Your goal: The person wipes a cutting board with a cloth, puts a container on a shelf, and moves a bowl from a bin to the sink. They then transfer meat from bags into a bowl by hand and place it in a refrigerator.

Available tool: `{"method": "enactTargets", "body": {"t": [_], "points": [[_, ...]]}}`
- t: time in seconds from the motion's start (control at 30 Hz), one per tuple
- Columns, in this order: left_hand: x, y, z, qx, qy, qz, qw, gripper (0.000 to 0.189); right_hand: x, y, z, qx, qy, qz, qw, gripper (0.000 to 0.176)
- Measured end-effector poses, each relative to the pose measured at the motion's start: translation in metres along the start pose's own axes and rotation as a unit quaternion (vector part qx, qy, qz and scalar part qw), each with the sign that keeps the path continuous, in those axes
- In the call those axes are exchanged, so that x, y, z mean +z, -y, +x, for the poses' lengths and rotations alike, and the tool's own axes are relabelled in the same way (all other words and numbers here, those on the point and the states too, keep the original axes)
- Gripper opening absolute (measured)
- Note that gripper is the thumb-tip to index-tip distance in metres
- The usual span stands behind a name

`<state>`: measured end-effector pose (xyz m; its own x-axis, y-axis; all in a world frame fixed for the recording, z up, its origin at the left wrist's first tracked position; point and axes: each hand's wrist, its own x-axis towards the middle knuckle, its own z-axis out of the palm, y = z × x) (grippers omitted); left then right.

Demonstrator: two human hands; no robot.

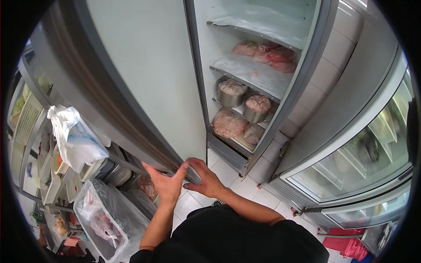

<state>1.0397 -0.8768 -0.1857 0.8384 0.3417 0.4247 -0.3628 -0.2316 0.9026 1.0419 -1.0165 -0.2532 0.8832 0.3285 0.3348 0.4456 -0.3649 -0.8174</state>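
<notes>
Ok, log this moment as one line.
left hand: at door edge | right hand: at door edge | fridge: open | shelves: bagged meat, two filled pots

I am seeing a tall refrigerator door (149, 74) standing open, spanning the frame from upper left to centre, its smooth pale panel showing beside its broad grey edge. My left hand (167, 184) and right hand (207, 180) are touching that edge's lower end, beside the open cabinet (201, 79).
</notes>
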Motion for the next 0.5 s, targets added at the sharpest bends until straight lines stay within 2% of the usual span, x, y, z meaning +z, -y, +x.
{"method": "enactTargets", "body": {"t": [0.1, 0.13, 0.27, 0.33, 0.43, 0.5], "points": [[0.012, -0.017, -0.007, -0.014, 0.038, -0.037, 0.998, 0.092, -0.008, -0.004, -0.006, 0.036, -0.007, -0.019, 0.999, 0.082], [0.016, -0.019, -0.008, 0.01, 0.038, -0.025, 0.999, 0.087, -0.008, -0.005, -0.009, 0.038, -0.008, -0.019, 0.999, 0.082], [0.019, -0.012, -0.011, 0.012, 0.074, -0.023, 0.997, 0.091, -0.014, -0.009, -0.015, 0.024, -0.004, -0.035, 0.999, 0.082], [0.021, -0.016, -0.013, 0.01, 0.03, -0.039, 0.999, 0.082, -0.015, -0.01, -0.016, 0.018, 0.01, -0.045, 0.999, 0.081], [0.014, -0.01, -0.008, 0.023, 0.019, -0.04, 0.999, 0.08, -0.011, -0.017, -0.021, 0.031, 0.043, -0.044, 0.998, 0.078], [-0.002, 0.003, -0.003, 0.019, 0.016, -0.033, 0.999, 0.08, -0.002, -0.025, -0.025, 0.079, 0.042, 0.006, 0.996, 0.074]]}}
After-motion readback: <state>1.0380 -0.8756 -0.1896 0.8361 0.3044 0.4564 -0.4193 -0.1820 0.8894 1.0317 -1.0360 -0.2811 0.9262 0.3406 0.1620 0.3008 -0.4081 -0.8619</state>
